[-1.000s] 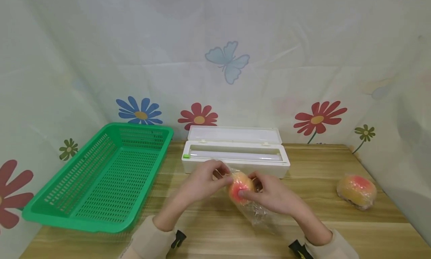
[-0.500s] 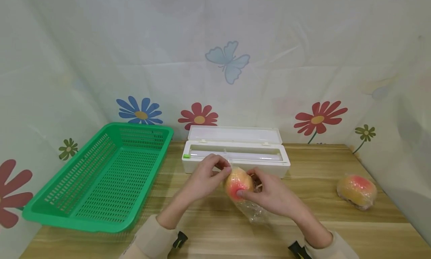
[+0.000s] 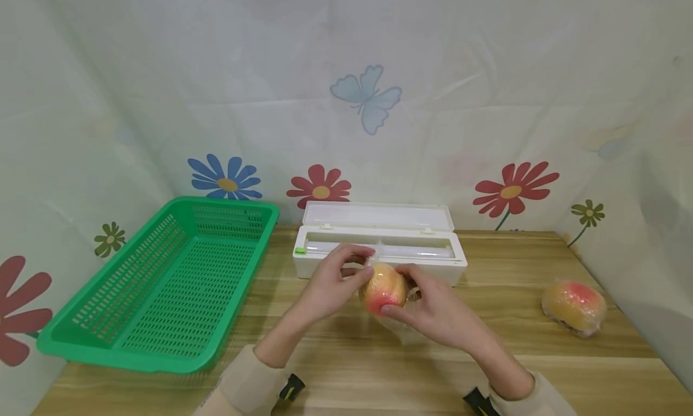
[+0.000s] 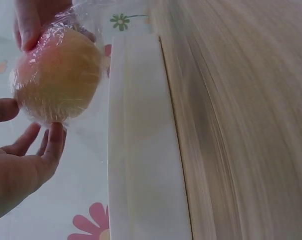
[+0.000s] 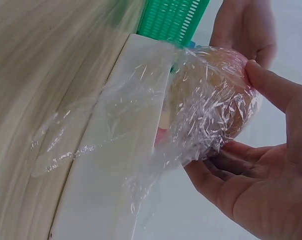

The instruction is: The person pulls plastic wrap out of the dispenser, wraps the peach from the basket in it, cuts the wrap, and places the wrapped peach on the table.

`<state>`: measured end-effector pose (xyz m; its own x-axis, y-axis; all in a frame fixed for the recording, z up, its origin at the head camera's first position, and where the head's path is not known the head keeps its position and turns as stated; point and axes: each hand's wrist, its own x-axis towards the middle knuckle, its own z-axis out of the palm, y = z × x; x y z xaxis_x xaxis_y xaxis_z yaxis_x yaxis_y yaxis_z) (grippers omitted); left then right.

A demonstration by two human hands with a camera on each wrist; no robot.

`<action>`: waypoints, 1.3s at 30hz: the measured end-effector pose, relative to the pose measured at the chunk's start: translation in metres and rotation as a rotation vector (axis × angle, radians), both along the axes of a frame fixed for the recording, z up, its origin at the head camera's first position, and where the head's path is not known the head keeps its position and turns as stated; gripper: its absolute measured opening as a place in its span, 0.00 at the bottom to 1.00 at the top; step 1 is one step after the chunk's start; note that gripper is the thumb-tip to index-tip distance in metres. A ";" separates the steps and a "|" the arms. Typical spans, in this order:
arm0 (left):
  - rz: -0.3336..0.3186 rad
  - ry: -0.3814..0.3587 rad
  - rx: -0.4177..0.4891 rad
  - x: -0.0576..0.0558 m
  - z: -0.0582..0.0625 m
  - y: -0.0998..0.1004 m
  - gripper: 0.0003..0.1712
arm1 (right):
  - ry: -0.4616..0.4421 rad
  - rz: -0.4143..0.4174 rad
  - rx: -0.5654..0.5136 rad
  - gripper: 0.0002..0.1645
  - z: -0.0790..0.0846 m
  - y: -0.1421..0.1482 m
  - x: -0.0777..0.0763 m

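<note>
A yellow peach with a red blush [image 3: 383, 288], partly covered in clear plastic wrap, is held above the table between both hands. My right hand [image 3: 440, 311] grips its right side, thumb in front and fingers behind. At its upper left edge, my left hand [image 3: 331, 287] holds the wrap with thumb and fingertips, close against the fruit. In the right wrist view a loose tail of plastic wrap [image 5: 116, 115] trails from the peach [image 5: 210, 95]. The left wrist view shows the left fingertips touching the film on the peach [image 4: 58, 75].
Behind the hands stands a white wrap dispenser [image 3: 379, 272], its lid raised and a roll [image 3: 400, 250] inside. On the left is a green plastic basket [image 3: 138, 362]. A second wrapped peach [image 3: 574, 306] lies on the wooden table [image 3: 520, 374] at right.
The peach has been tilted and turned slightly in the hands. The left fingers have moved up a little with the film, and less of the loose tail shows below the fruit.
</note>
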<state>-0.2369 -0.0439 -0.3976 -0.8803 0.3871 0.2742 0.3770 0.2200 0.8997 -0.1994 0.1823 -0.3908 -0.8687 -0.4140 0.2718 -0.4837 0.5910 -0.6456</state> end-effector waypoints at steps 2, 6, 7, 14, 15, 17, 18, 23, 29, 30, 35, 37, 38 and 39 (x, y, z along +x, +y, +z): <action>-0.013 0.011 -0.010 0.000 0.000 0.000 0.19 | 0.028 0.003 -0.004 0.38 0.000 0.000 0.000; -0.035 0.013 0.009 0.000 0.001 0.000 0.17 | 0.075 0.007 -0.019 0.38 0.000 -0.001 0.001; -0.039 0.009 0.016 0.001 0.001 0.000 0.17 | 0.076 0.007 -0.026 0.39 0.000 -0.001 0.001; -0.063 0.037 0.066 0.002 0.003 0.001 0.18 | 0.098 -0.002 -0.060 0.42 0.003 -0.002 0.002; -0.070 0.045 0.064 0.002 0.003 0.002 0.18 | 0.105 -0.005 -0.065 0.43 0.003 -0.002 0.002; -0.088 0.056 0.058 0.002 0.003 0.002 0.18 | 0.109 -0.013 -0.076 0.46 0.003 -0.002 0.001; -0.096 0.065 0.051 0.002 0.002 0.002 0.18 | 0.112 -0.017 -0.080 0.48 0.003 -0.002 0.001; -0.121 0.115 0.016 0.001 0.001 0.003 0.21 | 0.120 -0.029 -0.085 0.55 0.004 -0.002 0.002; -0.105 0.153 -0.032 0.002 0.002 0.001 0.23 | 0.210 0.000 -0.049 0.53 0.005 -0.002 0.003; -0.102 0.154 -0.042 0.003 0.002 0.000 0.22 | 0.224 0.004 -0.045 0.53 0.005 -0.002 0.003; -0.134 0.140 -0.092 0.003 0.003 -0.001 0.25 | 0.264 0.014 -0.053 0.51 0.005 -0.002 0.004; -0.153 0.125 -0.108 0.004 0.003 -0.001 0.33 | 0.272 0.018 -0.057 0.51 0.004 -0.002 0.003; -0.158 0.117 -0.115 0.003 0.002 -0.001 0.36 | 0.273 0.021 -0.059 0.51 0.004 -0.002 0.003; -0.162 0.110 -0.116 0.003 0.002 0.000 0.38 | 0.275 0.023 -0.058 0.51 0.004 -0.002 0.003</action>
<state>-0.2336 -0.0444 -0.3956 -0.7709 0.5559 0.3108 0.5107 0.2481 0.8232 -0.1961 0.1804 -0.3870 -0.7500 -0.4095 0.5195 -0.6578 0.5440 -0.5209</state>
